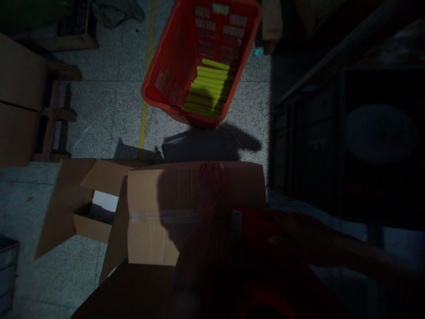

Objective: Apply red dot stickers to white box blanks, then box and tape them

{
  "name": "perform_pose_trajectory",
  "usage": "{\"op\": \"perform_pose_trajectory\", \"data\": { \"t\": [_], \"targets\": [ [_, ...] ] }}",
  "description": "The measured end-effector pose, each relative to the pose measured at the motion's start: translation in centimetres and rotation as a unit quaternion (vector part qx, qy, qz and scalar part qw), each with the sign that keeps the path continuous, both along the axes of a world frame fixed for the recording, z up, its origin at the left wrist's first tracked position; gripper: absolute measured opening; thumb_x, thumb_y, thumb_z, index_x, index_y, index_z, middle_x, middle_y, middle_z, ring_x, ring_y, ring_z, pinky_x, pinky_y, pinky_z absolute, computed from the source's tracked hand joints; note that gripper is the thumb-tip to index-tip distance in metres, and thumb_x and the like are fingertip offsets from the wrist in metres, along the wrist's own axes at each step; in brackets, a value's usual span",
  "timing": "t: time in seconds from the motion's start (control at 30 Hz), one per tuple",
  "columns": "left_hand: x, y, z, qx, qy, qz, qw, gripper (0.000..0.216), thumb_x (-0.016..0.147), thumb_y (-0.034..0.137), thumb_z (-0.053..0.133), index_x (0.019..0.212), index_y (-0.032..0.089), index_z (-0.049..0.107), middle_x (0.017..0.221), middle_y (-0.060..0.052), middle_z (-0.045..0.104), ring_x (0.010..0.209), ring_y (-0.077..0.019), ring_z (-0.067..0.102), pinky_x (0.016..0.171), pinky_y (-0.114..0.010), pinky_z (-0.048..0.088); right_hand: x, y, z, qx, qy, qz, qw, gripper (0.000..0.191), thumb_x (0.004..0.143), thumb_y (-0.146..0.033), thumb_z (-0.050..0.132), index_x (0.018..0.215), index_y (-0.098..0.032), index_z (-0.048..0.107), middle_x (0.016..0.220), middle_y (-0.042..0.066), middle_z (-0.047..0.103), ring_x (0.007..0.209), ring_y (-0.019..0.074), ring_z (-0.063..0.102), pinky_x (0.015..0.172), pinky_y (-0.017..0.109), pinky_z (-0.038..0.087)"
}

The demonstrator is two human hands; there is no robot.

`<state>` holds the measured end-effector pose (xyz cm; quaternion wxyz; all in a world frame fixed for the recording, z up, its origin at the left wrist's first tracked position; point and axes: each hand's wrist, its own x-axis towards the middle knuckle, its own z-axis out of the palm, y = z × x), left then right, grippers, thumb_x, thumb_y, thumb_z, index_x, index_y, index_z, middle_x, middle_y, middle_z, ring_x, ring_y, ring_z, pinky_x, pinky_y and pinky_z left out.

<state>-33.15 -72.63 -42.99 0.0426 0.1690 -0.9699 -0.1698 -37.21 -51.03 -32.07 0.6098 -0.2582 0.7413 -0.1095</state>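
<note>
Hands on a taped box

The left hand (210, 186) lay flat, open, on the brown cardboard box (156, 208); the right hand (292, 230), at three o'clock, gripped a red tape dispenser (255, 221).

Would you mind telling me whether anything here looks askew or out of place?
The red plastic basket holding yellow-green rods sits skewed to the yellow floor line. Beside the taped brown cardboard box, another cardboard box lies open.

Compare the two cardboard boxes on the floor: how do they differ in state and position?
The taped box has its flaps shut with clear tape along the seam; the open box has flaps spread out. The left hand rests flat on the taped box; nothing touches the open box. Both are plain brown cardboard.
</note>
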Motion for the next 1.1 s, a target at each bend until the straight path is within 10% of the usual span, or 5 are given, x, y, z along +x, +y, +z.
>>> {"op": "perform_pose_trajectory", "data": {
  "t": [0.5,1.1],
  "targets": [
    [-1.2,0.9,1.3,-0.051,-0.101,-0.04,0.993,0.046,0.091,0.056,0.035,0.096,0.021,0.064,0.098,-0.011,0.062,0.093,-0.0297,0.052,0.082,-0.046,0.035,-1.0,3.5,1.0,0.02,-0.046,-0.05,0.997,0.044,0.084,-0.039,0.048,0.123,-0.02,0.054,0.113,0.01,0.066,0.097,0.0246,0.064,0.078,0.032,0.049],
    [-1.9,3.7,0.9,-0.019,-0.078,-0.09,0.993,0.034,0.096,0.037,0.032,0.101,0.023,0.063,0.097,-0.009,0.059,0.094,-0.0248,0.052,0.085,-0.041,0.036,-0.6,5.5,0.6,-0.008,-0.033,-0.054,0.998,0.038,0.083,-0.035,0.051,0.117,-0.02,0.059,0.109,0.009,0.068,0.094,0.0226,0.066,0.074,0.027,0.051]
  ]
}}
